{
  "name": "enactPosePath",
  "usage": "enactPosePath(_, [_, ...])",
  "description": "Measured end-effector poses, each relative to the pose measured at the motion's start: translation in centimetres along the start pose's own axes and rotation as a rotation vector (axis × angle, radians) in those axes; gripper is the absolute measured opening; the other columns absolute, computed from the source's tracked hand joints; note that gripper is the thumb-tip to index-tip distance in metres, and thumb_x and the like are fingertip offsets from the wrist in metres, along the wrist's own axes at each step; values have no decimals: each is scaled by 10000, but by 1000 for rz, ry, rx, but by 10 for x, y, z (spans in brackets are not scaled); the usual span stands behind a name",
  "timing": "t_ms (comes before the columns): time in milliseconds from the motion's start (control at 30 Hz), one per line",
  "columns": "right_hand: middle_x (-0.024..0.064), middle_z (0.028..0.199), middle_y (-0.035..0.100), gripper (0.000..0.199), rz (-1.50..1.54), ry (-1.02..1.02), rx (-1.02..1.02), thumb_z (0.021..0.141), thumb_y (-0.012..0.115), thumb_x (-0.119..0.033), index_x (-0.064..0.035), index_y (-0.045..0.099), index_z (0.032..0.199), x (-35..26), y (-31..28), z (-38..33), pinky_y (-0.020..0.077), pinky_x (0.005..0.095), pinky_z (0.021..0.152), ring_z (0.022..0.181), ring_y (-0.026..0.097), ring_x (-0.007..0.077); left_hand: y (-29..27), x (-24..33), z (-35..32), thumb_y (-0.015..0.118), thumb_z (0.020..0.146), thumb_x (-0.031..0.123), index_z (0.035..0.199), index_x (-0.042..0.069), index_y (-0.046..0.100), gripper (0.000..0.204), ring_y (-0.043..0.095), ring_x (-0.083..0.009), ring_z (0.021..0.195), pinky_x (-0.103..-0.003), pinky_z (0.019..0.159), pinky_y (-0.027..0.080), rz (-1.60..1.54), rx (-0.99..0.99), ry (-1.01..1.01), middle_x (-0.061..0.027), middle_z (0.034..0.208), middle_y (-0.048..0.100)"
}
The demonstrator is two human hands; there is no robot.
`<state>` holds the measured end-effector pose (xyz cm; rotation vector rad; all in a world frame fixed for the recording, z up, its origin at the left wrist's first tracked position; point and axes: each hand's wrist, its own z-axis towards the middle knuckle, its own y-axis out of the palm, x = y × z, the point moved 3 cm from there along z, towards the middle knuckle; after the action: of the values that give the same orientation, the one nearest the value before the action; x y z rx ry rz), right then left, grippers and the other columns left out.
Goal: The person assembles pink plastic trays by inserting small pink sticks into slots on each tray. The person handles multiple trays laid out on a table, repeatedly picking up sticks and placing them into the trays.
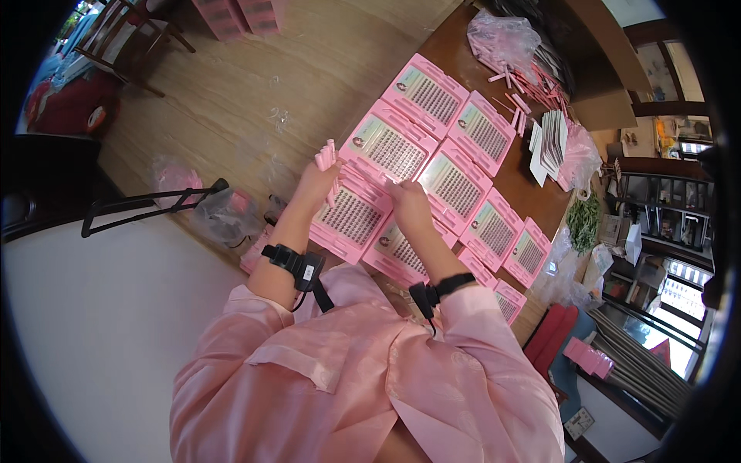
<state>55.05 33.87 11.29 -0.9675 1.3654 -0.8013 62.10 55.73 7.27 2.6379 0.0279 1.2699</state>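
Observation:
My left hand (310, 190) is closed around several small pink tubes (327, 157), their ends sticking up above the fingers. It hovers over the near-left edge of a pink false-eyelash tray (351, 216) with rows of small dark lash clusters. My right hand (411, 202) is at the seam between trays, its fingertips pinched together near the lower edge of another eyelash tray (392, 147). What those fingers hold, if anything, is too small to tell. More such trays (455, 184) lie side by side on the brown table (519, 179).
At the table's far right are loose pink tubes and sticks (532, 89), a plastic bag (503, 38), a fanned stack of white cards (549, 147) and a cardboard box (602, 69). Plastic bags (224, 216) lie at the left. A wooden chair (131, 42) stands far left.

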Motion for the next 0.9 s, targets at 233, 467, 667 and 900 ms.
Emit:
enactPosePath(233, [140, 985, 622, 398, -135, -108, -39, 840, 578, -57, -65, 630, 1234, -9, 36, 20, 521, 402, 860, 1001, 584, 322, -2, -2, 21, 626, 955, 125, 1110, -28, 640, 219, 667, -166, 805, -306, 631, 514, 8, 70, -12, -93, 931, 668])
enactPosePath(467, [143, 938, 618, 348, -80, -16, -19, 844, 646, -84, -30, 648, 1188, -22, 32, 22, 538, 376, 808, 931, 620, 307, -10, -1, 21, 566, 1009, 147, 1223, -23, 589, 275, 628, -203, 1073, -336, 856, 533, -191, -51, -31, -130, 1166, 647])
enactPosePath(667, [112, 872, 711, 309, 683, 170, -105, 896, 721, -128, 1, 675, 1174, -75, 36, 25, 527, 284, 661, 738, 674, 167, -18, -1, -24, 532, 1027, 155, 1320, -54, 517, 361, 533, -274, 1268, -408, 1075, 452, -667, -175, -45, -168, 1318, 581])
enactPosePath(900, [83, 809, 675, 261, 683, 229, -157, 875, 713, -86, -25, 725, 1129, -89, 42, -12, 519, 300, 634, 702, 658, 176, -68, -27, -70, 581, 1015, 190, 1237, -19, 594, 305, 652, -182, 944, -336, 840, 550, -462, 2, 118, -88, 1088, 681])
